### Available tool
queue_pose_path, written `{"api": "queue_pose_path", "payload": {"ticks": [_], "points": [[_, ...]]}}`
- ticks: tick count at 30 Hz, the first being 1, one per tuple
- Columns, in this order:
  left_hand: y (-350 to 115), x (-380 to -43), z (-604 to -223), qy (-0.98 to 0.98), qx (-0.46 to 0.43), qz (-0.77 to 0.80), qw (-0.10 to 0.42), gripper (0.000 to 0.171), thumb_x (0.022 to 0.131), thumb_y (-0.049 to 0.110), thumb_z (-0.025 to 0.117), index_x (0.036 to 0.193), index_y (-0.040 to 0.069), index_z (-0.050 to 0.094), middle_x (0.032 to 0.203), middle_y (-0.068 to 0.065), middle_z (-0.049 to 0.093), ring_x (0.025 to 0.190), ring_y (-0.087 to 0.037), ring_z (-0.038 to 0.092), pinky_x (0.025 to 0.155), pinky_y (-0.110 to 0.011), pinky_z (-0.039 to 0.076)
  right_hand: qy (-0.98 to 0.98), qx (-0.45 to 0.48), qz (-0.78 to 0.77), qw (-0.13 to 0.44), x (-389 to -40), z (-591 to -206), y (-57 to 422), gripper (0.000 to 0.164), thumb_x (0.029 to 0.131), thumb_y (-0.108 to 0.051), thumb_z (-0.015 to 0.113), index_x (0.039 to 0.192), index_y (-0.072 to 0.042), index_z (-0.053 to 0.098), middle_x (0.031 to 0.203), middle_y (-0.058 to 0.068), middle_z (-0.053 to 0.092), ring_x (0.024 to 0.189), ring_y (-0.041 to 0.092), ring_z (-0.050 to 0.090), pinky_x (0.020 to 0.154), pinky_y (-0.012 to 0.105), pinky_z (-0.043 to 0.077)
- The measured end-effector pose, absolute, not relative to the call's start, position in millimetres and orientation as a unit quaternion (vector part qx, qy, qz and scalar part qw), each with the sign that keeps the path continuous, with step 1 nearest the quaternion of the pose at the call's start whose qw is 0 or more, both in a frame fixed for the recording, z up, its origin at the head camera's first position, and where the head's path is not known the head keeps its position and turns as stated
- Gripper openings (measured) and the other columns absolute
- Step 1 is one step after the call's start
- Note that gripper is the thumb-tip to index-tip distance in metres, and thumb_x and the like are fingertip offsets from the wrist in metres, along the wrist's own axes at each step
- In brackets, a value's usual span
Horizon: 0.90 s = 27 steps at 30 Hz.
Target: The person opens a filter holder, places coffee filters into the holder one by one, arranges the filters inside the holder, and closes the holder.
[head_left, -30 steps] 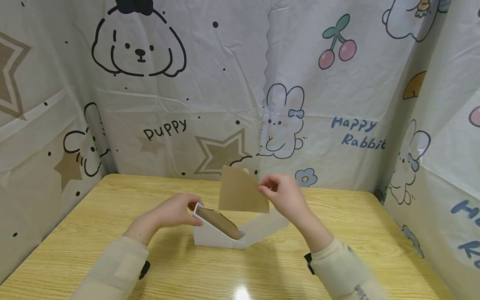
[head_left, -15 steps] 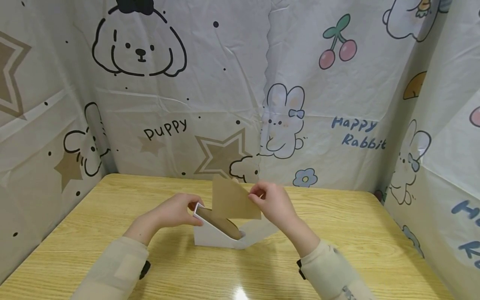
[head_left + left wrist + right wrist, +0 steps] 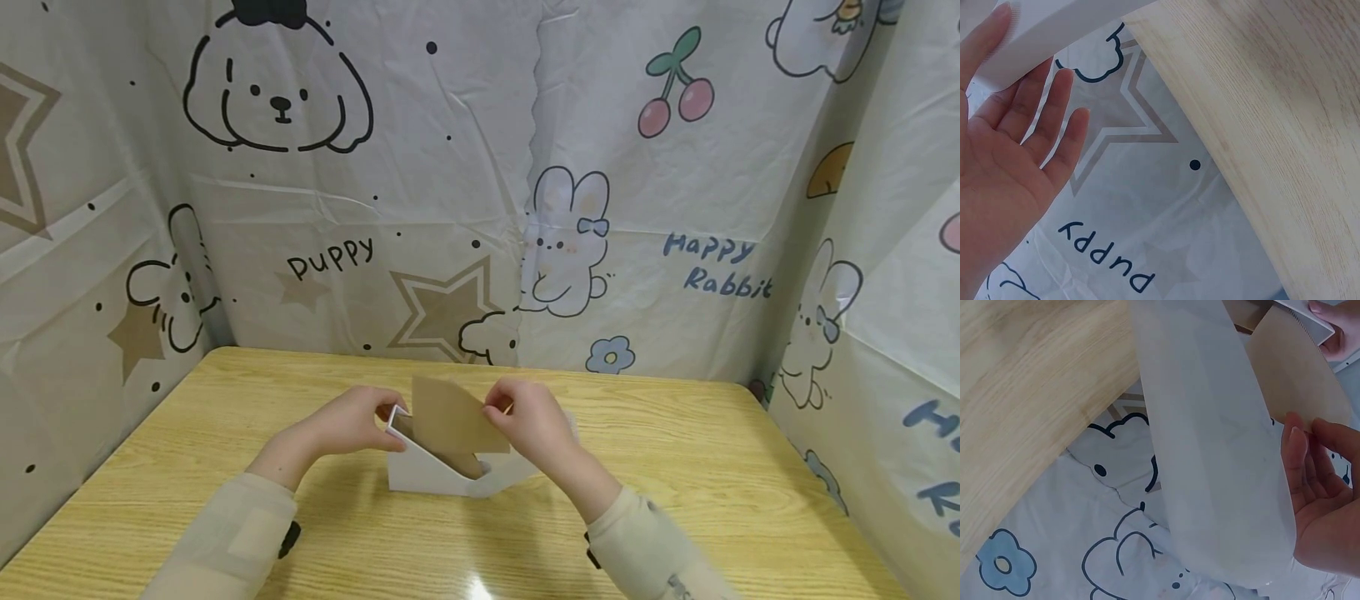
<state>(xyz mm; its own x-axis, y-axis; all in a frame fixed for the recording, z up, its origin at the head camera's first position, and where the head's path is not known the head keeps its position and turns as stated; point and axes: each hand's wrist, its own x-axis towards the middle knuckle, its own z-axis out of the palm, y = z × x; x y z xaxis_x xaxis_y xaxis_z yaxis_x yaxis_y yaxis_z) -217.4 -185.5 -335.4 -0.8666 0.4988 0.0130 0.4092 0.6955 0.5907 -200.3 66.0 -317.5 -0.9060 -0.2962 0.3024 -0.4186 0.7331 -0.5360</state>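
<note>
In the head view, my left hand (image 3: pixel 348 423) grips the raised left end of a white cardboard box (image 3: pixel 422 473), thumb on the near side. The box has a slanted opening, with more brown paper (image 3: pixel 467 464) inside. My right hand (image 3: pixel 534 423) pinches a brown paper coffee filter (image 3: pixel 452 417) by its right edge, over the opening. The filter's lower part overlaps the box in this view. A crimped seam runs along the filter (image 3: pixel 1300 378) in the right wrist view. The left wrist view shows the thumb and fingers around the box corner (image 3: pixel 1054 40).
The box's white lid flap (image 3: pixel 1213 444) hangs open to the right, partly behind my right hand in the head view. Beneath is a wood-grain table (image 3: pixel 300 542). A printed cloth (image 3: pixel 450 183) with cartoon animals encloses its back and sides.
My right hand has moved left and down with the coffee filter, bringing it lower over the box opening. The left hand and the box have stayed in place.
</note>
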Motion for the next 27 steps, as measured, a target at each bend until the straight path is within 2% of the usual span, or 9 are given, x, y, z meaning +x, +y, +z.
{"api": "queue_pose_path", "payload": {"ticks": [9,27], "points": [[-186,-217,-335,0.919,0.247,0.298,0.073,0.026,0.076,0.023,0.077,0.095,0.012,0.063,0.093,0.001,0.063,0.091,-0.017,0.058,0.08,-0.037,0.047,-0.928,0.198,0.306,0.073,-200,-324,61,0.008,0.083,-0.01,0.067,0.076,-0.011,0.066,0.071,-0.002,0.065,0.061,0.007,0.053,0.059,0.022,0.045],[-186,-217,-337,0.918,0.243,0.304,0.078,0.025,0.076,0.025,0.077,0.082,0.012,0.056,0.088,0.002,0.061,0.089,-0.015,0.057,0.074,-0.034,0.045,-0.93,0.208,0.296,0.058,-200,-335,56,0.008,0.084,-0.01,0.066,0.076,-0.01,0.066,0.069,-0.002,0.063,0.06,0.006,0.05,0.054,0.02,0.042]]}}
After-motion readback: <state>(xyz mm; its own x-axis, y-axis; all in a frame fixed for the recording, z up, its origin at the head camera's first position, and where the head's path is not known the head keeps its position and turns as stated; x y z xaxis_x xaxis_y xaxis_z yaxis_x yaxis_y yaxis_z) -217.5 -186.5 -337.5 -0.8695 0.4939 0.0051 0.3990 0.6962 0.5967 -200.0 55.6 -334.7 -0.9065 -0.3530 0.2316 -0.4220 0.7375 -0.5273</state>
